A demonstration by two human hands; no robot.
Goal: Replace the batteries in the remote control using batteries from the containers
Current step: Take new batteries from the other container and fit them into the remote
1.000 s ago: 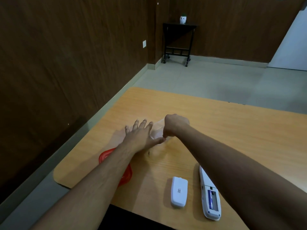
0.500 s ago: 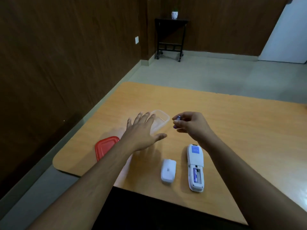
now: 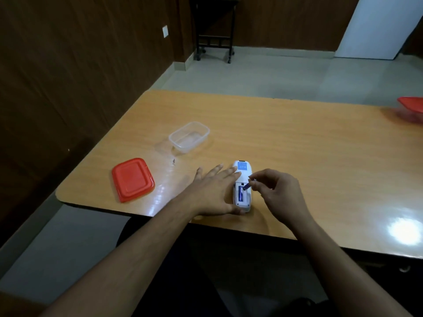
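Right hand [image 3: 280, 195] pinches a battery [image 3: 247, 186] over the open remote control [image 3: 242, 186], lower centre; left hand [image 3: 214, 193], fingers straight, steadies it on the desk [image 3: 297, 138].

On the wooden table [image 3: 286, 133], the left hand [image 3: 215, 193] presses flat on the white remote control [image 3: 241, 170], while the right hand [image 3: 280, 193] pinches a small purple battery [image 3: 247, 186] over its open compartment.
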